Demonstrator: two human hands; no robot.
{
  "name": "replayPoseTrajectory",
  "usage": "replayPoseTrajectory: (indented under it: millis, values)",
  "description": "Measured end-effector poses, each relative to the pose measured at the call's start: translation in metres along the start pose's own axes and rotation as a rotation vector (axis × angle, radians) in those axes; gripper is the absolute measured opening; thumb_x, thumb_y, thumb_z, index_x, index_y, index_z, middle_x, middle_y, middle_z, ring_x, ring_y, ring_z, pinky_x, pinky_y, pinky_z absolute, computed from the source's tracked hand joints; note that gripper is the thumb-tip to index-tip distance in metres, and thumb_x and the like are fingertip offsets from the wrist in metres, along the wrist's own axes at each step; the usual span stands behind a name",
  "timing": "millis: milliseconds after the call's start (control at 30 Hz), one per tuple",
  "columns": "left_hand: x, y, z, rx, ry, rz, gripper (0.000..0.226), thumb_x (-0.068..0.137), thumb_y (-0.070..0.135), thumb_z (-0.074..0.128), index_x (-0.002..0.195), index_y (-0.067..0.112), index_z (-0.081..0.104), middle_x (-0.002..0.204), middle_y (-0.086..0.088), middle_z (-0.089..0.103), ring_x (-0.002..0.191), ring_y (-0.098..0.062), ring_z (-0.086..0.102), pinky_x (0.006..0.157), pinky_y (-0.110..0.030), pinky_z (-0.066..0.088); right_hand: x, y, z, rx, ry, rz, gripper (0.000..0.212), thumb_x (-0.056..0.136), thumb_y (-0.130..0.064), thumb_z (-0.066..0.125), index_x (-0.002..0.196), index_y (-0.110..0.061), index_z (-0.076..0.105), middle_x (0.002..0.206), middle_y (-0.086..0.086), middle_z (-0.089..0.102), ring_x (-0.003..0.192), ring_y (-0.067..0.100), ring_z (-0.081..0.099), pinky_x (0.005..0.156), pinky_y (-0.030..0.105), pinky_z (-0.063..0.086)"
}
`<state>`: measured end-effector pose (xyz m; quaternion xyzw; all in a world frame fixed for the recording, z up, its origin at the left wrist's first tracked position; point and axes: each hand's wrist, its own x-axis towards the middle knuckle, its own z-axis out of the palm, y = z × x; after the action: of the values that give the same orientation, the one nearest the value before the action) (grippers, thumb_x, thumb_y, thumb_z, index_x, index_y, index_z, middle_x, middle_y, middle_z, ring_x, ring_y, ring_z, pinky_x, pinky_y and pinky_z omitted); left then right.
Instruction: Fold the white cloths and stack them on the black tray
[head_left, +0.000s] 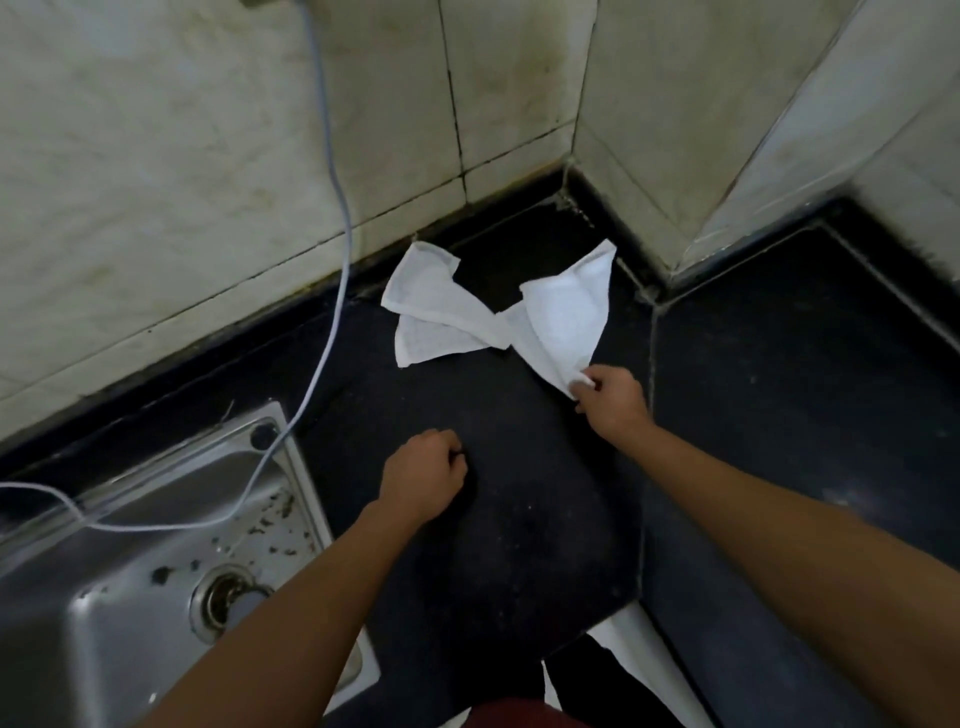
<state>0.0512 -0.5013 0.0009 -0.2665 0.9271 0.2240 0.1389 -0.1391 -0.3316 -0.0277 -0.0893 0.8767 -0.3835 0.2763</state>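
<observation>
Two white cloths lie rumpled on the black countertop (545, 509) near the far corner where the tiled walls (156, 182) meet. The right cloth (563, 317) is pinched at its near corner by the right hand (613, 400); its far corner lies close to the wall. The left cloth (431, 306) lies loose, its right end touching or overlapping the other. The left hand (423, 478) rests curled into a loose fist on the bare counter, holding nothing. No writing or labels can be read. A steel sink (130, 587), flecked with debris, sits near left, with a pale cable (332, 208) hanging down the wall and trailing across it.
</observation>
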Motion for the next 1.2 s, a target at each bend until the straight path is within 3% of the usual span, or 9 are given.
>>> replayPoseTrajectory:
  millis: [200,367,467,567,633,733,867,1000,1200]
  values:
    - [0.023,0.050,0.010,0.023,-0.005,0.137,0.023,0.092,0.025,0.051,0.112,0.016,0.058,0.112,-0.004,0.052,0.099,-0.023,0.054,0.075,-0.035,0.048,-0.073,0.052,-0.029,0.288,-0.051,0.320,0.006,0.091,-0.005,0.060,0.089,-0.010,0.062,0.075,0.011,0.067,0.049,0.009,0.062,0.045,0.025,0.046]
    - [0.026,0.078,0.048,0.316,-0.084,0.414,0.037,0.088,0.013,0.049,0.124,0.018,0.053,0.122,-0.005,0.046,0.107,-0.024,0.043,0.078,-0.032,0.038,-0.127,0.098,-0.046,0.290,-0.025,0.461,0.006,0.087,-0.004,0.061,0.092,-0.008,0.061,0.077,0.010,0.069,0.053,0.016,0.066,0.048,0.027,0.047]
    - [0.020,0.088,0.065,0.359,-0.077,0.469,0.036,0.084,0.007,0.049,0.119,0.015,0.053,0.118,-0.006,0.048,0.106,-0.023,0.044,0.078,-0.031,0.036,-0.141,0.120,-0.058,0.005,0.001,0.399,0.016,0.085,-0.013,0.064,0.100,-0.010,0.063,0.073,0.001,0.071,0.063,0.017,0.069,0.063,0.035,0.055]
    - [0.009,0.087,0.074,0.301,-0.080,0.478,0.035,0.085,0.005,0.048,0.118,0.014,0.054,0.116,-0.005,0.051,0.105,-0.022,0.046,0.078,-0.030,0.039,-0.141,0.117,-0.066,-0.371,0.009,0.283,0.036,0.086,-0.029,0.062,0.120,-0.022,0.056,0.099,-0.002,0.067,0.090,0.019,0.064,0.073,0.030,0.048]
    - [-0.001,0.080,0.077,0.240,-0.085,0.459,0.028,0.087,0.006,0.048,0.114,0.013,0.056,0.112,-0.004,0.052,0.102,-0.020,0.048,0.075,-0.029,0.041,-0.133,0.105,-0.064,-0.480,0.029,0.159,0.051,0.085,-0.035,0.062,0.133,-0.025,0.048,0.118,-0.001,0.060,0.108,0.020,0.057,0.082,0.032,0.046]
    - [-0.017,0.067,0.080,0.161,-0.105,0.398,0.015,0.091,0.009,0.048,0.100,0.009,0.060,0.101,-0.004,0.054,0.095,-0.020,0.052,0.071,-0.029,0.044,-0.116,0.088,-0.053,-0.617,-0.013,-0.024,0.058,0.084,-0.041,0.063,0.138,-0.028,0.044,0.126,-0.001,0.050,0.116,0.020,0.047,0.084,0.034,0.045]
    - [-0.035,0.051,0.083,0.100,-0.151,0.340,0.020,0.093,0.010,0.048,0.104,0.007,0.065,0.101,-0.007,0.061,0.094,-0.022,0.058,0.080,-0.036,0.049,-0.098,0.083,-0.033,-0.684,0.012,-0.174,0.031,0.091,-0.039,0.056,0.116,-0.023,0.066,0.111,0.002,0.057,0.105,0.021,0.052,0.076,0.032,0.046]
    - [-0.041,0.048,0.080,0.109,-0.156,0.355,0.027,0.095,0.016,0.046,0.117,0.012,0.063,0.110,-0.004,0.060,0.101,-0.019,0.056,0.084,-0.031,0.048,-0.088,0.084,-0.044,-0.236,0.196,0.162,0.030,0.096,-0.038,0.049,0.077,-0.019,0.063,0.082,0.002,0.060,0.081,0.024,0.059,0.066,0.030,0.041]
    - [-0.025,0.058,0.068,0.189,-0.157,0.390,0.025,0.095,0.026,0.048,0.095,0.009,0.066,0.096,-0.004,0.058,0.087,-0.017,0.056,0.071,-0.029,0.046,-0.081,0.108,-0.077,-0.237,0.237,0.364,0.036,0.091,-0.042,0.049,0.067,-0.016,0.055,0.083,0.011,0.065,0.081,0.033,0.062,0.066,0.032,0.042]
